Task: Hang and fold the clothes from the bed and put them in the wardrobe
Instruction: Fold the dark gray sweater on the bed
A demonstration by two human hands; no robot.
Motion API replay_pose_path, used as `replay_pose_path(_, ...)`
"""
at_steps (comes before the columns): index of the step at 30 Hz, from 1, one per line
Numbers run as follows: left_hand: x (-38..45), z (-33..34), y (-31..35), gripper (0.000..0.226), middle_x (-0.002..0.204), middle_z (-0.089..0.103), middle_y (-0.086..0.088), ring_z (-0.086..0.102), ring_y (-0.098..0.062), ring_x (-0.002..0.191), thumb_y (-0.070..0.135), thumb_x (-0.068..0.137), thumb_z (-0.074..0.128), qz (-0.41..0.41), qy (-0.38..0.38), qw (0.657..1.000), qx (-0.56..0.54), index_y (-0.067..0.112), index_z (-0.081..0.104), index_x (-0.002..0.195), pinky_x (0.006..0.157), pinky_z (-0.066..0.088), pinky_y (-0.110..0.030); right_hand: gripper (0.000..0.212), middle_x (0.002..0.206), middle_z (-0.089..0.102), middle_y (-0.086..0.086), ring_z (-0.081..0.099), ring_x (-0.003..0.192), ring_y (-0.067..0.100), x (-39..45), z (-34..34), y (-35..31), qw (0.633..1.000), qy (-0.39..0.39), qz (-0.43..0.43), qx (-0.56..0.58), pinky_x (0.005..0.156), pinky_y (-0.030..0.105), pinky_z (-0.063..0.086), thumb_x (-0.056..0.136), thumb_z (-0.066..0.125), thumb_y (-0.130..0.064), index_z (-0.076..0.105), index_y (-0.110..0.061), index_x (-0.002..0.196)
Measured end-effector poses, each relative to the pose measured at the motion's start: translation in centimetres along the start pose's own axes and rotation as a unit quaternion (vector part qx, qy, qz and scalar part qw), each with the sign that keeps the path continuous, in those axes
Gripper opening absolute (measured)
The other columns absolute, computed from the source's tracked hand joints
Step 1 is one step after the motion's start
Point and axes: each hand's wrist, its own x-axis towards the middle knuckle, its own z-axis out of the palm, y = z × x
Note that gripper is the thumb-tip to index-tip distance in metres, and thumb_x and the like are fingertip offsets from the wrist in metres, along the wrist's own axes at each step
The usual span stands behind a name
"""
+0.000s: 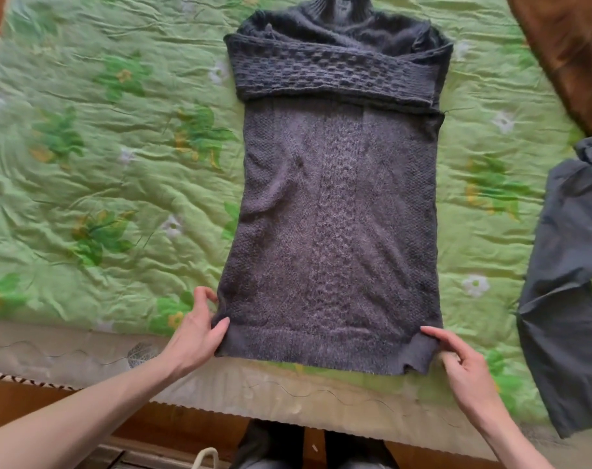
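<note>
- Bedspread (112,170), green with a flower print and heavily creased, covering the bed across nearly the whole view; pale border strip (287,397) running along the near edge.
- Sweater (331,231), dark grey-purple knit, lying flat on the bedspread at centre, collar pointing away and ribbed hem lying nearest, just short of the pale border strip.
- Sleeves (335,74) lying folded across the chest area, forming one patterned band from side to side below the collar.
- Grey garment (568,299), thin and crumpled, lying on the bedspread at the right edge, apart from the sweater and hanging over the near edge of the bed.
- Brown fabric (565,52) occupying the upper right corner; kind of item not identifiable.
- Wooden floor (145,431) showing below the bed edge, with dark trouser legs (274,445) standing on it at bottom centre.
- Left hand (196,333) gripping the left hem corner of the sweater, thumb lying on top of the knit, fingers curling at the side edge.
- Right hand (463,363) gripping the right hem corner, index finger lying along the top of the ribbing, remaining fingers curling at the fabric edge.
- White cord loop (205,456) lying on the floor at the bottom edge, partly cut off.
</note>
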Motion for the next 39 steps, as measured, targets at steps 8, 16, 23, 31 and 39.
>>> replay_pose_path(8,3.3,-5.6,7.1,0.055,0.103,0.079,-0.017,0.072,-0.017,0.097,0.005,0.101,0.061,0.01,-0.013,0.953,-0.304,0.046,0.063,0.136,0.087,0.057,-0.023,0.057,0.079,0.074,-0.002,0.063,0.065,0.0,5.7,-1.9,-0.3,0.999,0.015,-0.038,0.03,0.07,0.011,0.051,0.082,0.077,0.013,0.077,-0.043,0.091)
replay_pose_path(16,10.2,-9.8,11.9,0.06,0.113,0.073,-0.032,0.077,-0.033,0.096,-0.014,0.062,0.059,-0.009,-0.031,0.905,-0.425,-0.002,0.066,0.12,0.073,0.064,-0.026,0.02,0.086,0.063,-0.001,0.053,0.072,-0.004,13.0,-4.6,-10.7,0.964,0.136,-0.125,0.189,0.065,0.009,0.041,0.101,0.058,-0.014,0.072,-0.022,0.089)
replay_pose_path(23,14.5,-10.9,15.7,0.015,0.068,0.059,-0.009,0.051,-0.009,0.058,0.018,0.09,0.079,0.066,0.18,0.951,-0.244,0.004,0.073,0.088,0.051,0.04,-0.016,0.016,0.087,0.071,-0.01,0.06,0.077,-0.008,18.7,-7.3,-16.7,0.941,0.176,-0.167,0.235,0.07,0.008,0.048,0.107,0.052,-0.015,0.067,-0.018,0.108)
replay_pose_path(31,20.2,-11.9,19.5,0.034,0.091,0.065,-0.005,0.057,-0.013,0.08,0.034,0.111,0.047,0.12,0.285,0.905,-0.292,0.005,0.063,0.101,0.074,0.05,-0.034,0.023,0.085,0.072,0.006,0.064,0.074,0.014,26.1,-8.3,-20.6,0.932,0.233,-0.188,0.204,0.067,0.034,0.05,0.104,0.059,-0.035,0.065,-0.017,0.093)
replay_pose_path(39,27.9,-11.8,19.4,0.041,0.081,0.061,-0.009,0.05,-0.018,0.074,0.038,0.104,0.057,0.134,0.34,0.902,-0.231,0.0,0.065,0.09,0.068,0.042,-0.04,0.034,0.083,0.07,0.015,0.064,0.079,0.035,33.2,-7.2,-19.8,0.954,0.261,-0.148,0.025,0.071,0.045,0.048,0.105,0.053,-0.039,0.064,-0.011,0.091)
